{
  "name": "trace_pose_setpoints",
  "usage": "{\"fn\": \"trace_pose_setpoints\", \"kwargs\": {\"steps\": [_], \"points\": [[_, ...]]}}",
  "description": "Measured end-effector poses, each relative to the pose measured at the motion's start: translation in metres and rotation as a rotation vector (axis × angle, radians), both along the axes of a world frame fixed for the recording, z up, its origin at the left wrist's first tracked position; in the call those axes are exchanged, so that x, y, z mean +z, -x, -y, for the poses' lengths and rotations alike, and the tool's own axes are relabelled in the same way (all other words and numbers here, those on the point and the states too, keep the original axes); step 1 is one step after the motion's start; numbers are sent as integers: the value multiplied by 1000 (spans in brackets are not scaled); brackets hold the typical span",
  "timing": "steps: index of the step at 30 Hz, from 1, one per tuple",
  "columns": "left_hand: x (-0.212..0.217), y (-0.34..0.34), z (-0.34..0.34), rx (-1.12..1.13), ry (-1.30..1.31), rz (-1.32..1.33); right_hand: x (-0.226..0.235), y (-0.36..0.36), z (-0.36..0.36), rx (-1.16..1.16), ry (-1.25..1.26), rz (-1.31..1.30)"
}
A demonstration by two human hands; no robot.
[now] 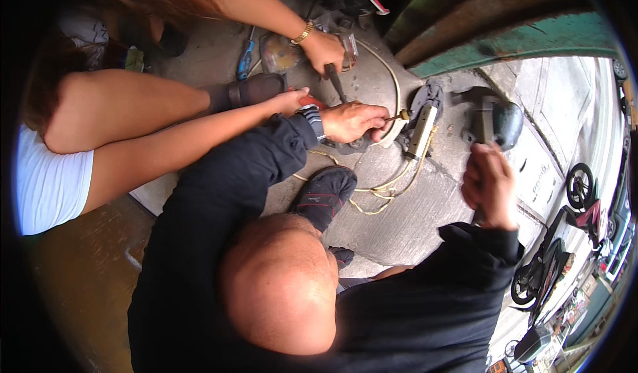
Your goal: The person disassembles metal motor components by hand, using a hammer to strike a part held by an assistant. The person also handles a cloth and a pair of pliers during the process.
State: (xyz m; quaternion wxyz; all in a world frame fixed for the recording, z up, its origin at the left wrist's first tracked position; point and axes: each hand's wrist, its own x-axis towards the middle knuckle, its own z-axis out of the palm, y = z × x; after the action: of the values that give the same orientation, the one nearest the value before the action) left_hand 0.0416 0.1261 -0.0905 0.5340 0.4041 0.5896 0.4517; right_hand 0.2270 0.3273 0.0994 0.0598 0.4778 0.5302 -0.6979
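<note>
My left hand [352,120], in a black sleeve with a wristwatch [314,117], grips a screwdriver [399,116]. Its tip points at a cream and silver cylindrical part [422,130] lying on the concrete floor [412,220]. Thin yellow wires [379,190] trail from that part. My right hand [488,187] hangs above the floor with curled fingers, just below a dark grey metal housing [495,120]; its palm is hidden. Another person's hand with a gold bracelet [323,50] holds a dark-handled tool [334,80]. Their other hand [292,100] rests by a red object [310,100].
My bare knee [279,293] and black shoe [325,193] fill the lower middle. The other person's legs [133,114] lie to the left. A blue screwdriver [244,64] and white cable [393,80] lie behind. A green beam [518,40] runs top right; parked motorbikes [565,240] stand right.
</note>
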Motion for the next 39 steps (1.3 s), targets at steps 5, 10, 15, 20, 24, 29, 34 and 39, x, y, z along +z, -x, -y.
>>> {"fn": "trace_pose_setpoints", "kwargs": {"steps": [5,10,15,20,24,29,34,39], "points": [[-12,17,-13,51,16,54,14,8,-12,-214,-171,-298],[-25,16,-12,117,-57,211,-21,-8,21,-181,-36,-201],[-24,16,-7,132,-58,217,-31,-6,35,-153,-13,-185],[-19,13,-11,89,-89,187,-2,11,33,-67,-147,-217],[-17,15,-4,108,-65,191,-6,29,31,48,-230,-241],[-17,11,-7,119,-80,151,-19,32,33,141,-218,-186],[-16,13,0,139,-78,-7,-1,55,17,283,-12,-27],[-14,8,-5,172,-125,175,73,36,15,-57,-361,-412]]}}
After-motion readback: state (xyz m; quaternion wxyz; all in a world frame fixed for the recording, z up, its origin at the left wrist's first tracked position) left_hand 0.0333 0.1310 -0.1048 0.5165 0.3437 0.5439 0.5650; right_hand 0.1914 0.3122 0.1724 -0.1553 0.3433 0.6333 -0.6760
